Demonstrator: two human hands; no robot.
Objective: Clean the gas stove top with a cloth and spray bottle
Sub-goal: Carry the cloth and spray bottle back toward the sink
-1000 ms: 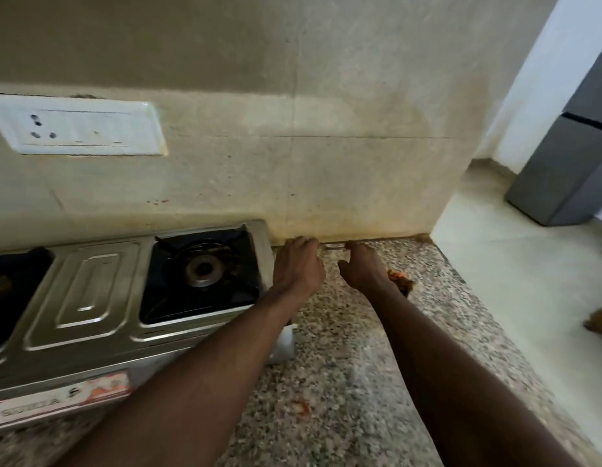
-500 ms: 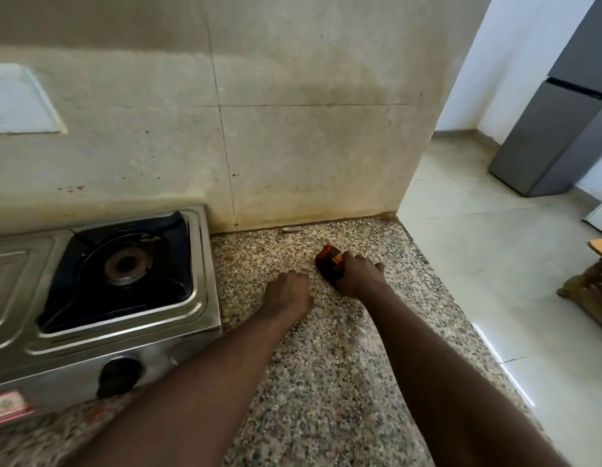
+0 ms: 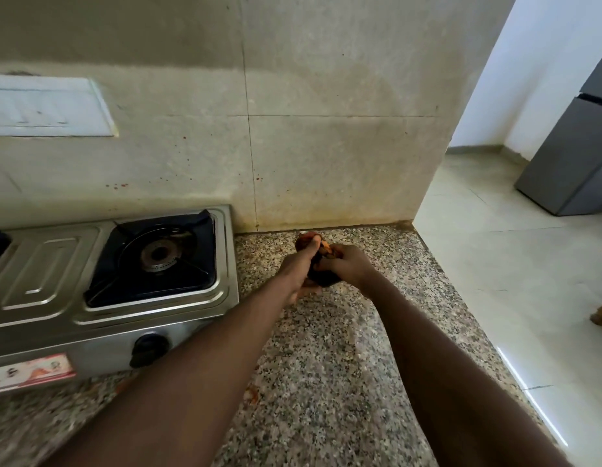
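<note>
View from a head camera, looking down along two bare forearms at a kitchen counter (image 3: 326, 382) of speckled granite. A steel gas stove (image 3: 57, 281) sits at the left. Its right burner (image 3: 158, 256) is dark and unlit, with a black knob (image 3: 146, 348) on the front below it. Just right of the stove, a little above the counter and near the wall (image 3: 326, 163) behind, both hands meet around a small bunched cloth (image 3: 326, 279), dark with orange patches. The left hand (image 3: 298, 269) grips the cloth from the stove side, thumb pointing up toward the wall. The right hand (image 3: 353, 267) grips it from the far side, fingers curled over the top. The cloth is held between them, apart from the stove and not touching its top. No spray bottle is in view. The step in hand appears to be readying the cloth, either gathering or folding it into a pad, so wiping has not begun and the task looks to be at an early stage. The next move likely calls for one hand to keep a firm hold on the cloth and carry it left onto the steel top. It would then wipe flat panels and rims while working round the raised burner grate. The other hand would be free to fetch the spray bottle from wherever it stands out of view.
</note>
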